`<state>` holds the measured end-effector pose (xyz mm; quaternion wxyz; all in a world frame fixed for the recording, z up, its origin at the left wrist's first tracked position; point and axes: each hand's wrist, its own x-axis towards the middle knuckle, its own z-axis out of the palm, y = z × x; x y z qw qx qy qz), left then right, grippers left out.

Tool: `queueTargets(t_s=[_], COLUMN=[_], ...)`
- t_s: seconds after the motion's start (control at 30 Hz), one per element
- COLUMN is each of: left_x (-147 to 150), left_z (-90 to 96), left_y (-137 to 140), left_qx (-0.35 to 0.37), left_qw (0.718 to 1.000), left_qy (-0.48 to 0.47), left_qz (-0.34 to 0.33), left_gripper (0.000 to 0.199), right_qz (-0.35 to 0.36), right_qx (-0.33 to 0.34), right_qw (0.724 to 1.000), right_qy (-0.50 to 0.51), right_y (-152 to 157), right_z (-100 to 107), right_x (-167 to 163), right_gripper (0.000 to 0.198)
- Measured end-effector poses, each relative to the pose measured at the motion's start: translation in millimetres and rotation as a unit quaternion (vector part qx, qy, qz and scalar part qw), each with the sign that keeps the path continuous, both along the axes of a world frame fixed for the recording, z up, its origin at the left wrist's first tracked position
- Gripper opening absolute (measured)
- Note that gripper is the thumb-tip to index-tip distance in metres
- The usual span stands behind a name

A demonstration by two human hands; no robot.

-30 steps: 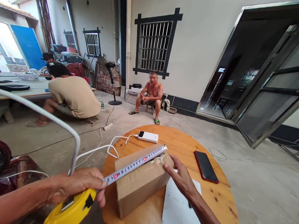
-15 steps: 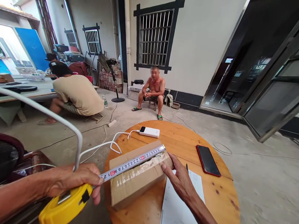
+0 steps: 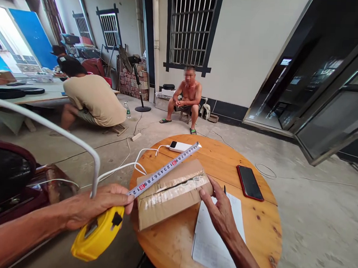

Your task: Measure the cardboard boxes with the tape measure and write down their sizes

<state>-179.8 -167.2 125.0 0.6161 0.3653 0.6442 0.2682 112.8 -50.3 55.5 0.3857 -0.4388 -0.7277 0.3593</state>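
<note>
In my left hand (image 3: 113, 204) is a yellow tape measure (image 3: 99, 235), its blade (image 3: 168, 168) pinched between thumb and fingers near the case. The blade slants up and away over a taped cardboard box (image 3: 171, 204), and its metal tip stands beyond the box's far corner, near a white power bank (image 3: 180, 146). My right hand (image 3: 221, 211) grips the box's right end, thumb on the top face and fingers along the far side. Some of those fingers are hidden behind the box.
The box lies on a round wooden table (image 3: 263, 232). Paper sheets (image 3: 215, 242) with a pen lie under my right forearm, and a red-edged phone (image 3: 250, 182) is to the right. A white cable (image 3: 124, 173) runs from the power bank. Two seated people (image 3: 93, 98) (image 3: 188, 95) are beyond.
The tape blade has lifted off the box's top, its tip moving away past the far corner. My left hand and the case have shifted right; my right hand keeps its hold on the box.
</note>
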Motion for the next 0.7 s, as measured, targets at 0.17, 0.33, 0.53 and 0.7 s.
queueTargets(t_s=[0.17,0.33,0.53,0.7], left_x=[10.7,12.7,13.8,21.3], left_z=[-7.3,-21.7,-40.3,-40.7], left_y=[-3.4,13.6,13.3,-24.3], left_qx=[0.030,0.114,0.120,0.047], left_qw=[0.999,0.992,0.990,0.995], left_qy=[-0.031,0.047,0.068,0.055], left_qz=[0.017,-0.001,0.004,0.062], left_gripper=[0.039,0.037,0.033,0.035], right_qz=[-0.088,-0.097,-0.089,-0.019], right_qx=[0.080,0.125,0.087,0.169], right_qw=[0.993,0.987,0.992,0.980], right_qy=[0.027,0.027,-0.017,-0.103], right_y=[-15.8,-31.4,-41.6,-31.0], right_z=[-22.2,-59.0,-64.2,-38.6], right_x=[6.8,11.0,15.2,23.1], right_gripper=[0.049,0.047,0.067,0.086])
